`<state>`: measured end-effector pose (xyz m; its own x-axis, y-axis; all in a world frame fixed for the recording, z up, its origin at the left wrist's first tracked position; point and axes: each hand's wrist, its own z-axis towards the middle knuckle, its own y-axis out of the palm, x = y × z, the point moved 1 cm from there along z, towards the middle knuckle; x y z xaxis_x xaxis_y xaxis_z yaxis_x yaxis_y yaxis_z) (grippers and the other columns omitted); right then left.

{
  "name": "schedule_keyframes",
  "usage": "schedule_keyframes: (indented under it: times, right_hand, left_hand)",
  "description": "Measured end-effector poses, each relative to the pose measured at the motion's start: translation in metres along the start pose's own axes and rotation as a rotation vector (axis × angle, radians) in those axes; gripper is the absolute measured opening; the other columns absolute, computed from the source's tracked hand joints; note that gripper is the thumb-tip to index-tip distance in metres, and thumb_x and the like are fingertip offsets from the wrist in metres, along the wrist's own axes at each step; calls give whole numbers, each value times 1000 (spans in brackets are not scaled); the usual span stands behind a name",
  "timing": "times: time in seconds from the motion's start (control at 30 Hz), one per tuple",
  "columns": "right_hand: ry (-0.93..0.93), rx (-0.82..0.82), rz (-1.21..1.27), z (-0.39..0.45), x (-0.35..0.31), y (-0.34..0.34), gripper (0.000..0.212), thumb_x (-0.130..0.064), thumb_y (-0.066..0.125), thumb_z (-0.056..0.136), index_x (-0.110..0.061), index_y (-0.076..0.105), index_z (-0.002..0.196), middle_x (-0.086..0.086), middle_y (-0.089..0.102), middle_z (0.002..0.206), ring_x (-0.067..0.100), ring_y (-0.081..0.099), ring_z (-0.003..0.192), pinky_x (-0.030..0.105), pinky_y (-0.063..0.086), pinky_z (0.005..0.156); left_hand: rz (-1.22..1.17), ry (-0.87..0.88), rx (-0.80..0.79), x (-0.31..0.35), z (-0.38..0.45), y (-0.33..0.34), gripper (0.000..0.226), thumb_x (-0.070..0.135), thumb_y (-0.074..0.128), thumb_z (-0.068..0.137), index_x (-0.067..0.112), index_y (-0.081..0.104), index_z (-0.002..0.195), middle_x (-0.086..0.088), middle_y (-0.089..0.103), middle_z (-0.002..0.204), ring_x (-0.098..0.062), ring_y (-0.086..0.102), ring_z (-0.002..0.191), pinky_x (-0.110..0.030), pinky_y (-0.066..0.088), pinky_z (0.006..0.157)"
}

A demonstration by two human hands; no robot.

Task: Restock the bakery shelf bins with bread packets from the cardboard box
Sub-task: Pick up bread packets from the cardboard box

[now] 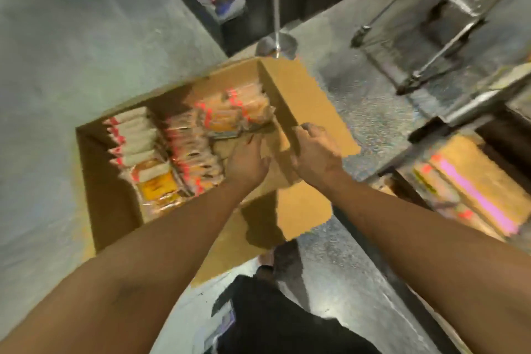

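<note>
1. I see the bread packets (184, 149) packed in rows inside the open cardboard box (106, 181) on the floor (373, 112).
2. My left hand (247, 164) reaches in; its fingers are blurred, grip unclear.
3. My right hand (313, 152) curls its fingers over the box's right wall.

Cardboard box (109, 181) showing plain tan-brown. Bread packets (195, 149) inside showing golden orange with red-orange markings; white wrappers with red edges (132, 135) along the left row. Floor (370, 112) appearing speckled grey. Shelf packets (471, 190) at right carrying a pink stripe over orange. Black trousers (275, 313) below.
</note>
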<state>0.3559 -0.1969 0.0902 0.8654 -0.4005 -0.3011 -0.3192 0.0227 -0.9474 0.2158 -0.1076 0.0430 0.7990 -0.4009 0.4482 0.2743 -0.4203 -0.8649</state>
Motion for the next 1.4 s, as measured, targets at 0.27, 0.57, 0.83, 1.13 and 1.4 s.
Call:
schedule_keyframes:
  times: [0.27, 0.57, 0.83, 1.13, 1.4]
  right_hand:
    - [-29, -107, -67, 157, -45, 92, 48, -23, 65, 88, -23, 52, 134, 4, 55, 132, 29, 51, 120, 38, 47, 92]
    - [-30, -195, -260, 243, -21, 201, 52, -3, 62, 84, -19, 52, 132, 9, 57, 131, 31, 48, 123, 38, 46, 90]
    - [-2, -163, -473, 260, -7, 231, 40, -11, 57, 92, -22, 57, 130, 13, 44, 144, 37, 36, 131, 52, 29, 107]
    - [71, -91, -136, 216, -8, 172, 26, -20, 57, 88, -26, 56, 113, 1, 69, 103, 29, 65, 101, 43, 41, 90]
    - [242, 88, 19, 115, -1, 34, 32, -35, 58, 86, -22, 53, 116, 3, 65, 106, 32, 62, 97, 36, 42, 75]
  left_hand:
    - [101, -40, -31, -117, 119, -9, 61, 19, 68, 86, 14, 46, 143, -12, 48, 143, -34, 45, 130, -39, 39, 105]
    - [149, -37, -36, -188, 195, 56, 62, 15, 73, 78, 16, 51, 136, -10, 51, 139, -34, 50, 123, -40, 43, 96]
    - [370, 5, 1, -216, 223, 81, 42, 5, 58, 78, 14, 61, 119, -16, 55, 121, -40, 51, 108, -52, 43, 91]
    - [408, 47, 15, -169, 199, 36, 27, 21, 58, 83, 21, 61, 109, -4, 65, 120, -35, 43, 118, -47, 29, 88]
    - [359, 196, 50, -51, 147, -31, 31, 14, 61, 78, 26, 61, 107, -3, 65, 107, -32, 59, 102, -44, 37, 80]
